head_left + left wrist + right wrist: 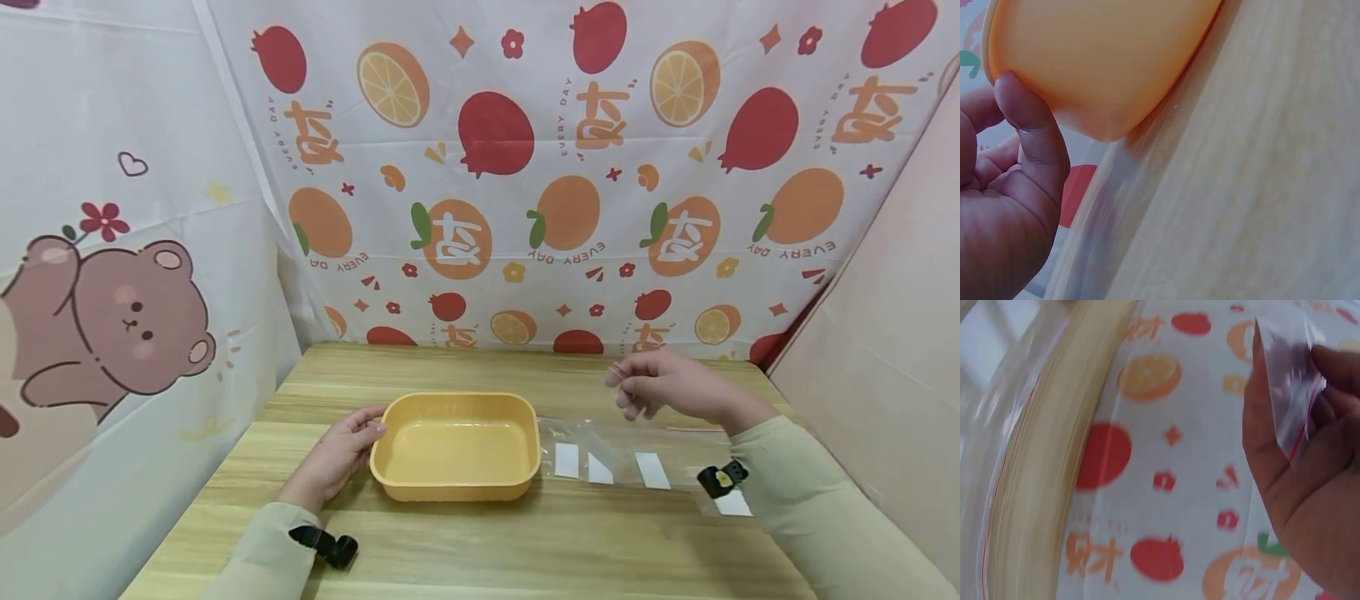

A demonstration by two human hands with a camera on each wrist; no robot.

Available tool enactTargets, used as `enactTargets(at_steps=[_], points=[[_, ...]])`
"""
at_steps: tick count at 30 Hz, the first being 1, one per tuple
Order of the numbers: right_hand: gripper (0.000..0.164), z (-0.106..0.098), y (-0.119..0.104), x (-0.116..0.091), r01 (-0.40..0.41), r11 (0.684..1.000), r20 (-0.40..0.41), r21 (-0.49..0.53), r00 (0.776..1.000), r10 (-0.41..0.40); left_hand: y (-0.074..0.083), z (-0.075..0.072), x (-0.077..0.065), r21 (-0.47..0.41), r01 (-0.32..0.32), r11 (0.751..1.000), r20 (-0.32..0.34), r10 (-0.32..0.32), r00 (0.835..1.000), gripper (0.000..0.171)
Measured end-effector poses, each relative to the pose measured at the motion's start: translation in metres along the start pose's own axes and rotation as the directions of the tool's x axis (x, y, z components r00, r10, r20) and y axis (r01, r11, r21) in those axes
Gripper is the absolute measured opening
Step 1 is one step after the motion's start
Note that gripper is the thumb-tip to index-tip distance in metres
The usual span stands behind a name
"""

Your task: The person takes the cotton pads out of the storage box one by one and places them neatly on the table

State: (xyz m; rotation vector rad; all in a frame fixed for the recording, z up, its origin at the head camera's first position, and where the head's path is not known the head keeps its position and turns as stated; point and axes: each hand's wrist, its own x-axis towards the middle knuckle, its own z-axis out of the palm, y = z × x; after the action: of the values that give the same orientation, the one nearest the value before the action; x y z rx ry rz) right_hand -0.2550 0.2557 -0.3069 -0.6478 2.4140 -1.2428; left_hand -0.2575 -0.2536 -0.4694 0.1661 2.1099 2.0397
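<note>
A yellow plastic basin stands on the wooden table, with nothing seen inside it. My left hand grips its left rim; in the left wrist view the thumb presses the basin's outer wall. Raised above the table to the right of the basin is my right hand. Between its thumb and fingers it pinches a small clear zip bag with a red line along the seal. In the head view this bag is hard to make out.
Several clear zip bags with white labels lie in a row right of the basin, the rightmost partly under my right forearm. A fruit-print curtain hangs behind the wooden table. A bear-print curtain borders the left side.
</note>
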Motion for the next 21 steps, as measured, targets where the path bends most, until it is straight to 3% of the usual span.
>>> enactTargets(at_steps=[9, 15, 21], points=[[0.021, -0.030, 0.036, -0.038, 0.016, 0.999, 0.112, -0.050, 0.994, -0.010, -0.002, -0.001, 0.002, 0.000, -0.003, 1.000, 0.001, 0.003, 1.000, 0.055], [0.016, -0.042, 0.055, -0.057, 0.013, 0.995, 0.101, -0.096, 0.995, -0.003, -0.002, 0.000, 0.002, -0.004, -0.005, 1.000, -0.005, 0.005, 1.000, 0.054], [0.016, -0.056, 0.070, -0.076, -0.034, 0.983, 0.111, -0.180, 0.992, 0.055, -0.003, -0.001, 0.003, -0.011, -0.003, 1.000, 0.001, 0.003, 1.000, 0.054]])
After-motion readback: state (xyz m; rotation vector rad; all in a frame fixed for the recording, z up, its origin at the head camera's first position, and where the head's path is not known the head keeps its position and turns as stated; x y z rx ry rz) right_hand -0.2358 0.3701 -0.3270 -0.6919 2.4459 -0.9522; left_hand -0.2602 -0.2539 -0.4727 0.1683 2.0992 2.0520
